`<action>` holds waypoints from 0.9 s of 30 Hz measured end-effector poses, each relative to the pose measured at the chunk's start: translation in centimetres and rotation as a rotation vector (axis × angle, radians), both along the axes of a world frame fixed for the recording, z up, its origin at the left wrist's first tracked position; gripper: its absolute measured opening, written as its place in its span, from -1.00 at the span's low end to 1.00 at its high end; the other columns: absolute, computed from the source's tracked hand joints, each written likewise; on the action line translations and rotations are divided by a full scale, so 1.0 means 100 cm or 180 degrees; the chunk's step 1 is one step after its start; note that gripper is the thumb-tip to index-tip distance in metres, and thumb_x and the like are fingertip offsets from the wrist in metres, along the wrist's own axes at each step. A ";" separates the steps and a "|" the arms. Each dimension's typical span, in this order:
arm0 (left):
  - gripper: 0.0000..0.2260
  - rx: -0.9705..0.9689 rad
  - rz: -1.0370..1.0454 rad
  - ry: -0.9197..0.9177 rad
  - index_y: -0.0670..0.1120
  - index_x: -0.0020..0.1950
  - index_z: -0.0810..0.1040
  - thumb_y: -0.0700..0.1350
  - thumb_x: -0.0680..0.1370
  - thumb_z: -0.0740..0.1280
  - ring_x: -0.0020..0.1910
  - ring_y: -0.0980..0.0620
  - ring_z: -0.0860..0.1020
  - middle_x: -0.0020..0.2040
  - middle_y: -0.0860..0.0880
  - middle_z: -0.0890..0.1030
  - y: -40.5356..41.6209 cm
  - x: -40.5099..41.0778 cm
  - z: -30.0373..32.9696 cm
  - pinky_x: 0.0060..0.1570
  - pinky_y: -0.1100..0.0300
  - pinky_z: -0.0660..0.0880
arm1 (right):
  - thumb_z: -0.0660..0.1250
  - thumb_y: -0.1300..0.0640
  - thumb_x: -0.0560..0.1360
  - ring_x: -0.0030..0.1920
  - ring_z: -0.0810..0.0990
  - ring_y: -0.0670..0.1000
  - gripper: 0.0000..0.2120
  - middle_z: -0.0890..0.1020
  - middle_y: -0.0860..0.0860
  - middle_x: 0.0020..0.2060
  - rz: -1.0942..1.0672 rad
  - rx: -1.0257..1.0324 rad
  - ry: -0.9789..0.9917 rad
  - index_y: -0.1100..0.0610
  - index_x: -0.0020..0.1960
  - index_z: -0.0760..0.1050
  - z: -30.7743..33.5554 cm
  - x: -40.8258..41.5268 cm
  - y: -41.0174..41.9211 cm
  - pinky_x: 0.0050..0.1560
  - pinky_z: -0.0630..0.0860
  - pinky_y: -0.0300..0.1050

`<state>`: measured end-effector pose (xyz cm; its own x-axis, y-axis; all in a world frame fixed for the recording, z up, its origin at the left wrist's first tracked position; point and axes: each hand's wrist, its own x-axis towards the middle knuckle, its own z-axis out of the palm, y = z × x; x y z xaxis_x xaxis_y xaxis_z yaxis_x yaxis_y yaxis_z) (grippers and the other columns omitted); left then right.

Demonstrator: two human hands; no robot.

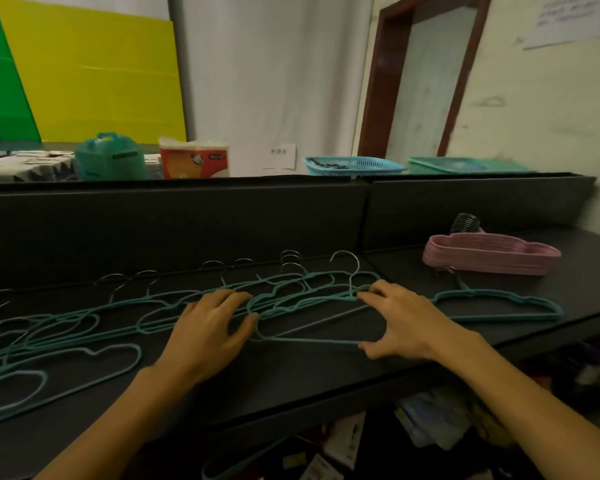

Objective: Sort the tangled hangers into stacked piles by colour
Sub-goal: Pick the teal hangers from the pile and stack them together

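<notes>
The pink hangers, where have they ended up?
In the head view, the pink hangers lie stacked on the black table at far right, beyond the right hand, behind a lone teal hanger.

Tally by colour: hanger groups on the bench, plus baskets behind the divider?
Pink hanger stack: 1
Teal hanger tangle: 1
Separate teal hanger, right of the tangle: 1
Blue basket: 1
Green basket: 1
Total: 5
The hangers inside the stack and the tangle overlap too much to count.
</notes>
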<state>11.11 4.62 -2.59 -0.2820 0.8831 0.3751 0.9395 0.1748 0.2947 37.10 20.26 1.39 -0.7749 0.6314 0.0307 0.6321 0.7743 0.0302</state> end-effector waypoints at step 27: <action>-0.17 -0.0387 -0.0050 -0.0145 0.08 0.46 0.24 0.48 0.30 0.18 0.34 0.08 0.34 0.39 0.03 0.36 0.138 0.089 0.001 0.29 0.18 0.35 | 0.39 -0.32 0.36 0.35 0.31 -0.03 -0.11 0.25 -0.07 0.40 0.0031 0.0019 0.0436 0.01 0.54 0.14 0.034 0.097 0.142 0.30 0.38 -0.07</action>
